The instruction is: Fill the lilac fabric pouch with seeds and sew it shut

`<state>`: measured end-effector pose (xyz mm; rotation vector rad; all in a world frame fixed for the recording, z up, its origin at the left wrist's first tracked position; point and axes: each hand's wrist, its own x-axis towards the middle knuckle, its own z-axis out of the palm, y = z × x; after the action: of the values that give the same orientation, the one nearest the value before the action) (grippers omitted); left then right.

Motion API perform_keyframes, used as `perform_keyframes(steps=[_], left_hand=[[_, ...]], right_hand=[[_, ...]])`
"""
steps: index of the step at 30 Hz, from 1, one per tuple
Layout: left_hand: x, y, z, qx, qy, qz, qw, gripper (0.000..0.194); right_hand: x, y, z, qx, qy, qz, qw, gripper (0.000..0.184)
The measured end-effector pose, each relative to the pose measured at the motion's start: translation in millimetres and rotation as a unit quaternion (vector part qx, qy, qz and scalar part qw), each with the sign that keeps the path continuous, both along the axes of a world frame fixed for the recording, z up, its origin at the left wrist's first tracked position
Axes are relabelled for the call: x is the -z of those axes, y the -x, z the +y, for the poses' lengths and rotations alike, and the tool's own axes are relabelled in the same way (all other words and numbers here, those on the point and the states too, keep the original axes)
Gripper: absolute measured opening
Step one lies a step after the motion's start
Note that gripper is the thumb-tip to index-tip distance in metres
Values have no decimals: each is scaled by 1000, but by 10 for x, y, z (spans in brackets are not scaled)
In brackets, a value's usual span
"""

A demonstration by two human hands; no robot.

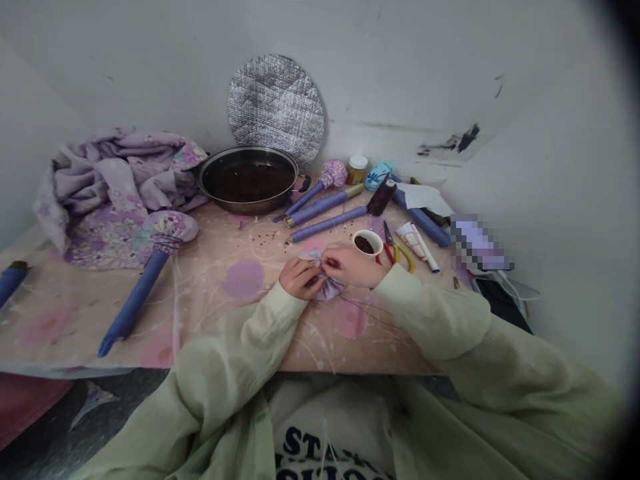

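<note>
So there's a gathered lilac floral fabric bundle [327,290] right near the front middle of the pink-blotched tabletop [260,333], pinched closed by the fingers of both the left hand [299,279] and right hand [351,265]. Just past the right hand sits a small white cup [368,243] of dark seeds, then red-and-yellow-handled pliers [397,255]. Farther back there's a round black pan [250,148] holding more dark seeds.

The table [65,327] holds a pan [245,208] between heaped fabric [117,187] and wrapped rods [323,208], with pliers [395,248] right of a cup [367,244].
</note>
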<state>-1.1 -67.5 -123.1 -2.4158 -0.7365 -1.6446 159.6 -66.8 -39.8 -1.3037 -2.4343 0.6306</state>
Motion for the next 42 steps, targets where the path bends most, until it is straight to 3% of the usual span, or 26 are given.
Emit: perform_keyframes(steps=[3, 9, 13, 19, 25, 31, 37, 42], left_hand=[[-11, -23, -19, 4, 7, -4, 1000, 14], [-46, -56, 0, 30, -50, -3, 998, 6], [-60, -47, 12, 44, -28, 6, 999, 12], [-29, -32, 28, 85, 3, -1, 996, 15], [-1, -50, 67, 99, -6, -1, 995, 18], [-30, -52, 40, 80, 19, -18, 996, 15], [-52, -54, 69, 117, -15, -23, 993, 11], [-47, -54, 57, 108, 2, -23, 994, 12]], right_hand=[[49, 46, -28, 24, 31, 29, 999, 15], [98, 35, -113, 37, -22, 55, 998, 16], [113, 20, -121, 59, 29, 83, 994, 17], [122, 24, -125, 50, 4, 91, 995, 16], [128, 24, -134, 82, 86, 105, 987, 19], [107, 22, -132, 47, 7, 96, 994, 16], [154, 5, -94, 71, 74, 104, 989, 15], [120, 4, -98, 46, 41, 105, 993, 15]])
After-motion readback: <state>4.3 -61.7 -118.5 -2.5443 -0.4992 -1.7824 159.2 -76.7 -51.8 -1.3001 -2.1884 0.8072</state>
